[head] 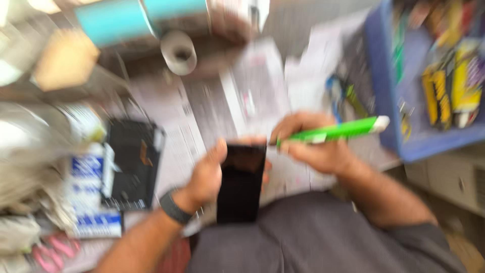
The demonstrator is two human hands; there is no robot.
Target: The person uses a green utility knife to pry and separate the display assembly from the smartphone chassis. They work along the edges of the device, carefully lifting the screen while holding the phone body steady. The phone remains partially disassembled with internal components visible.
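Observation:
The view is blurred by motion. My left hand (pixel 207 174) grips a black phone (pixel 241 183) upright by its left edge, dark screen facing me, above my lap. A dark band sits on that wrist. My right hand (pixel 316 144) is closed around a bright green tool with a white end (pixel 338 131), its shaft lying nearly level. The tool's near tip meets the phone's upper right corner.
A paper-covered worktop (pixel 192 116) lies ahead. A blue tray (pixel 399 91) of yellow and black tools stands at right. A tape roll (pixel 179 51) and teal rolls (pixel 116 20) sit at the back. A black flat part (pixel 130 164), blue-white boxes (pixel 88 187) and pink scissors (pixel 53 250) lie left.

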